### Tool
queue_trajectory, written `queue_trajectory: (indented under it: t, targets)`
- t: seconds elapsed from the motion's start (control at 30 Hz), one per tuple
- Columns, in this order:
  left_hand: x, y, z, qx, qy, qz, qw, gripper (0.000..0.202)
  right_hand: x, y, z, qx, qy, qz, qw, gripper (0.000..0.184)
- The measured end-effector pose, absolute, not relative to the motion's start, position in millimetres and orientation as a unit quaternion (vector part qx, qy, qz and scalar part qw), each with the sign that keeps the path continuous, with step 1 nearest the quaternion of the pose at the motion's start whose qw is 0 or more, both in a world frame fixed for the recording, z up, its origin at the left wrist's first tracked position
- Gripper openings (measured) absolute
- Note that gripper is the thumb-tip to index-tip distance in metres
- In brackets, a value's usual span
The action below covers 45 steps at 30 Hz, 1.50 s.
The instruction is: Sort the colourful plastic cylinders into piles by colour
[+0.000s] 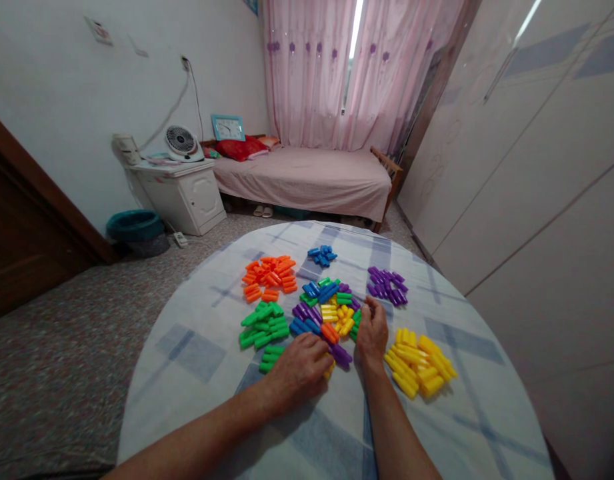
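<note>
A mixed heap of small plastic tube-shaped pieces (pixel 314 313) in blue, purple, green, yellow and orange lies at the middle of the round table. My left hand (pixel 301 367) is at the heap's near edge, palm down, fingers bent over a yellow piece (pixel 329 368) that shows partly beneath them. A purple piece (pixel 342 356) lies just beyond those fingers. On the heap's right side my right hand (pixel 373 331) rests on its edge with fingers curled together, beside green pieces (pixel 355 327). Whatever its fingers hold, if anything, is hidden.
Sorted piles surround the heap: orange (pixel 270 275), green (pixel 263 325), blue (pixel 322 255), purple (pixel 387 287) and yellow (pixel 421 363). A checked cloth (pixel 187 407) covers the table (pixel 487 407). Beyond stand a bed (pixel 307 177), a white cabinet (pixel 187 197) and a bin (pixel 137 230).
</note>
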State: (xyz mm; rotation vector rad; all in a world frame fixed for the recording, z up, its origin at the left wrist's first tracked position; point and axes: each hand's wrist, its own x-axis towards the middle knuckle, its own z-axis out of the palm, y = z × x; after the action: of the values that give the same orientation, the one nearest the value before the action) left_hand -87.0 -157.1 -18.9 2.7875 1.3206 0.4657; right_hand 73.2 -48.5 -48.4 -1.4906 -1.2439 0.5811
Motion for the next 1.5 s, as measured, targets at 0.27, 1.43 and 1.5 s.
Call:
queue_trajectory:
  t: [0.27, 1.43, 1.5]
  targets:
    - [-85, -151, -21, 0.892, 0.429, 0.139, -0.022, 0.012, 73, -48, -50, -0.627, -0.520, 0.243, 0.527, 0.043]
    - [-122, -102, 13, 0.849, 0.455, 0.260, 0.061, 0.026, 72, -50, -49, -0.625, -0.517, 0.240, 0.534, 0.044]
    - [-107, -104, 12, 0.875, 0.417, 0.231, 0.083, 0.026, 72, -49, -50, -0.621, -0.517, 0.242, 0.537, 0.044]
